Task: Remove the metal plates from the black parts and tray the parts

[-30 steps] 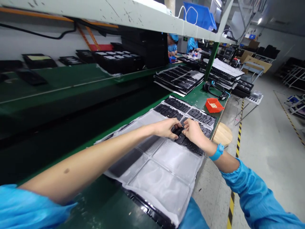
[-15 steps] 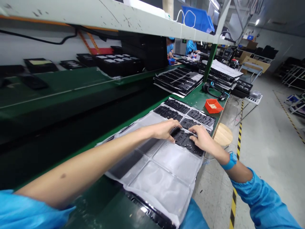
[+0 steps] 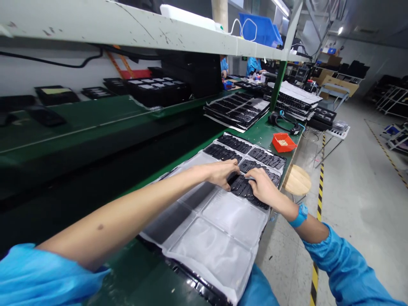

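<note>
Against one second ago, the fingers of the two hands are a little more apart: then they almost met over the black parts [image 3: 245,187], now a small gap shows between them. Against half a second ago, the right hand [image 3: 264,186] has come back somewhat nearer to the left hand [image 3: 223,173]. The left hand has kept almost the same place on the tray [image 3: 234,214], and the whole view is shifted slightly, so the shelf [image 3: 191,39] appears lower.

The left hand is bent over the edge of a row of the parts, with the thumb apart from the fingers; whether it grasps one of them, I cannot tell. The right hand lies over the same row with curled fingers, and its grip also cannot be told, because the fingertips are small and partly hidden.

The parts lie in the tray, packed close side by side in its far compartments. The near compartments show a pale, thin sheet. Beyond it, on the green table [image 3: 263,131], a stack of trays [image 3: 236,109] holds similar dark pieces. Near the table edge stands a red box [image 3: 284,148], with small pale bits [image 3: 282,143] inside. A blue bin [image 3: 259,30] stands on the shelf; its content is not visible.
</note>
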`<state>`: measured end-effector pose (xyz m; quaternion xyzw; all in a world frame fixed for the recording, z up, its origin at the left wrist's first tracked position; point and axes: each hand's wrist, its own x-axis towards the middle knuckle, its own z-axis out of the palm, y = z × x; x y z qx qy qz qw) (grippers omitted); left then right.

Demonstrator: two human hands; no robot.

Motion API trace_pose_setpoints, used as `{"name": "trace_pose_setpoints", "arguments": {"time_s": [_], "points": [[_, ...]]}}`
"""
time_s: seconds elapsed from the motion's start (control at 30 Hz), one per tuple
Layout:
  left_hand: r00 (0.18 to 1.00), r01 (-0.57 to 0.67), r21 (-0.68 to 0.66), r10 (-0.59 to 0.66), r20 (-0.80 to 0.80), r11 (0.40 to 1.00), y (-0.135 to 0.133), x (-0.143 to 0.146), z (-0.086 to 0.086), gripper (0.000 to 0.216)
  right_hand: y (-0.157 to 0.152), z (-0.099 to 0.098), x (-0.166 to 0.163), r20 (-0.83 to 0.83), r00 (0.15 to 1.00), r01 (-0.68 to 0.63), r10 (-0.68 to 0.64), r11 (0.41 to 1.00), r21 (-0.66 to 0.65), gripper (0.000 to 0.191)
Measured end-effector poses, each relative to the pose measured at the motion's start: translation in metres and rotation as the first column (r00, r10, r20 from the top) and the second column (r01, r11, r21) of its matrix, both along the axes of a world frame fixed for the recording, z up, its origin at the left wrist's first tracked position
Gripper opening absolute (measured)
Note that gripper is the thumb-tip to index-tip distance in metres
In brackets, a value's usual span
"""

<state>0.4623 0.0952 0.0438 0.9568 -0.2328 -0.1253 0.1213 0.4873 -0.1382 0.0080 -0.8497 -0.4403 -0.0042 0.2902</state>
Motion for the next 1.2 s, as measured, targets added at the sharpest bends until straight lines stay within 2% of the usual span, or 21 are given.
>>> {"name": "trace_pose_setpoints", "arguments": {"time_s": [0.2, 0.37, 0.47, 0.6, 0.77, 0.9, 1.07, 1.2], "points": [[0.999, 0.023, -0.12, -0.028, -0.044, 0.993, 0.004, 0.001, 0.001, 0.063, 0.008, -0.005, 0.008, 0.024, 1.0, -0.018, 0.018, 1.0, -0.008, 0.035], [1.0, -0.004, -0.198, 0.0, -0.021, 0.98, 0.018, -0.002, 0.0, 0.062, 0.01, -0.006, 0.011, 0.065, 0.996, -0.056, 0.057, 0.998, -0.018, 0.043], [1.0, -0.017, -0.229, 0.016, -0.008, 0.973, 0.025, -0.004, -0.003, 0.062, 0.013, -0.006, 0.014, 0.086, 0.982, -0.162, 0.166, 0.985, -0.054, 0.047], [1.0, -0.026, -0.254, 0.026, -0.004, 0.967, 0.029, -0.007, -0.008, 0.06, 0.017, -0.004, 0.017, 0.097, 0.939, -0.318, 0.331, 0.939, -0.129, 0.052], [1.0, -0.02, -0.277, 0.025, 0.013, 0.961, 0.029, -0.008, -0.012, 0.061, 0.015, -0.002, 0.022, 0.1, 0.904, -0.394, 0.416, 0.901, -0.179, 0.062], [0.999, -0.03, -0.275, 0.037, 0.02, 0.961, 0.028, -0.007, -0.012, 0.063, 0.008, -0.003, 0.025, 0.107, 0.901, -0.404, 0.419, 0.904, -0.138, 0.071], [0.999, -0.028, -0.257, 0.034, 0.016, 0.966, 0.022, -0.002, -0.014, 0.065, -0.005, 0.001, 0.028, 0.134, 0.94, -0.318, 0.313, 0.948, 0.015, 0.067], [1.0, -0.021, -0.236, 0.023, 0.006, 0.972, 0.018, -0.001, -0.013, 0.062, -0.018, 0.006, 0.023, 0.139, 0.958, -0.265, 0.249, 0.958, 0.113, 0.062]]}}
